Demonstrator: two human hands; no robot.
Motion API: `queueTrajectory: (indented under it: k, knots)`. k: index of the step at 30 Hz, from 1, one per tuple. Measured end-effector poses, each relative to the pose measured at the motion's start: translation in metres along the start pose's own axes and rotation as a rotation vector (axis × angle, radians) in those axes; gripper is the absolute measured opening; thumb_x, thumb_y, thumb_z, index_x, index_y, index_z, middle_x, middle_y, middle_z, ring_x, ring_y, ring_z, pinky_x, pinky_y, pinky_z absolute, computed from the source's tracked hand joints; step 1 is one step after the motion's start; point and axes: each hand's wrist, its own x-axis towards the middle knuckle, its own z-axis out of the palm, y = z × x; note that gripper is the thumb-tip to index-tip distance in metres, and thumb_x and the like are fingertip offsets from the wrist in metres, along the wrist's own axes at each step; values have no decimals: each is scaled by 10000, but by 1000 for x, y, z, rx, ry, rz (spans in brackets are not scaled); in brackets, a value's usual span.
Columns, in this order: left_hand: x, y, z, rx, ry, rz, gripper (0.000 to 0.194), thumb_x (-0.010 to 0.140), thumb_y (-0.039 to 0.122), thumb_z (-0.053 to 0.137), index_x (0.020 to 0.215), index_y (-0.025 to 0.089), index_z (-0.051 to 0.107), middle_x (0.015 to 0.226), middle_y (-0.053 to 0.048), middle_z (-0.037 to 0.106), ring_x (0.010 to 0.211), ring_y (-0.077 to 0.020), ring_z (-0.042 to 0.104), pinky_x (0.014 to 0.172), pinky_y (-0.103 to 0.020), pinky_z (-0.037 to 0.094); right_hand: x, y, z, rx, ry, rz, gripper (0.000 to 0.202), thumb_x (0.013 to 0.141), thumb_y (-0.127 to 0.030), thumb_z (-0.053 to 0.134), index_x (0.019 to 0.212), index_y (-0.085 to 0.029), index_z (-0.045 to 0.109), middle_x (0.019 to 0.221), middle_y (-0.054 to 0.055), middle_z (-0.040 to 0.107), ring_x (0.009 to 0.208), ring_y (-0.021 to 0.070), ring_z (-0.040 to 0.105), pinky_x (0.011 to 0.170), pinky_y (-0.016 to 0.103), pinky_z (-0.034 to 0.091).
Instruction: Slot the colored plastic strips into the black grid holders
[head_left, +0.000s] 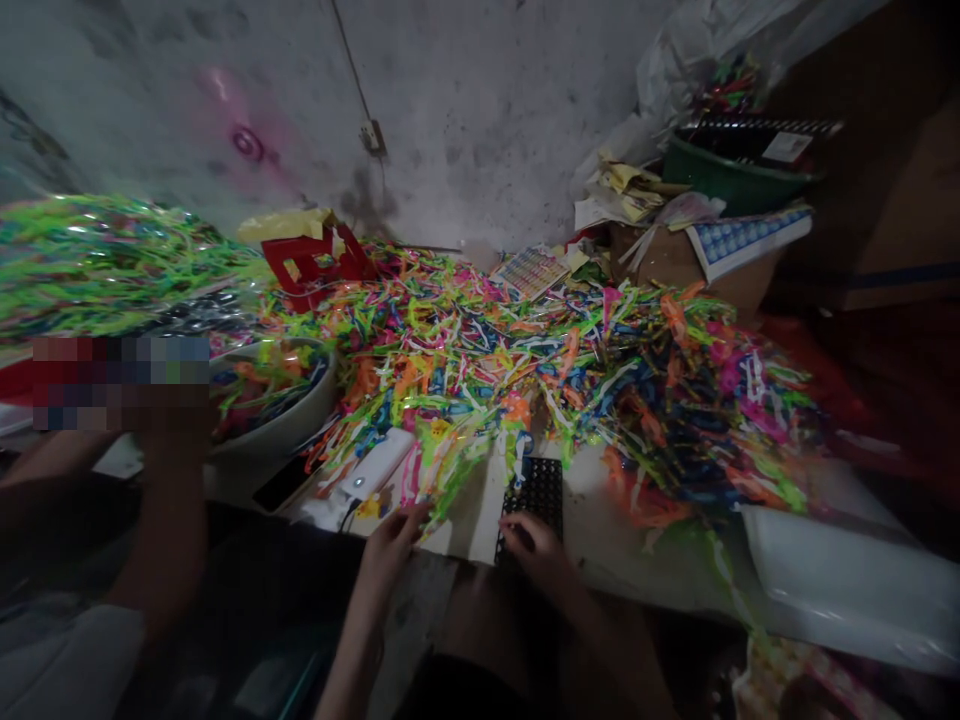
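My left hand (397, 535) is at the table's front edge, its fingers pressed together at the tip of a green plastic piece (452, 485). To the right, my right hand (531, 545) has its fingers curled over the lower part of a black perforated strip (541, 495); anything small between the fingertips is too blurred to make out. Just beyond both hands spreads a big heap of colourful plastic pieces (480, 350). A white device (381, 463) with a cable and a small yellow piece (369, 506) lie left of my left hand.
A person's arms (169, 510) are at the left, near a white bowl (311, 410) of pieces and a dark phone (283, 485). Behind stand a red stool (311, 262) and a spinning pink fan (247, 145). Clear plastic bags (847, 580) lie right; a green basin (735, 175) sits back right.
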Motion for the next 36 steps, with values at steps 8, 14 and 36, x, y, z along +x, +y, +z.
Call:
queueTrajectory:
  k: [8,14,36]
  knots:
    - [-57,11,9,-583,-239,-210,359,631,457,766,745,133,666,695,-12,605,665,-121,534,658,-231,449,12,-83,17,339,-100,34,240,761,-373,655,931,-204,643,924,22,649,704,116,586,604,213,458]
    - [-69,37,35,-395,-335,-156,406,631,536,728,732,147,673,714,-17,630,743,-149,558,742,-237,442,4,-87,3,515,-49,184,248,735,-409,676,839,-197,599,724,-20,590,625,107,569,507,191,436]
    - [13,-90,18,726,20,271,352,873,312,347,1137,221,562,1263,-100,542,1171,-246,527,946,-376,446,109,50,-73,278,-10,214,288,661,-447,676,701,-185,564,732,2,619,688,163,607,663,328,539]
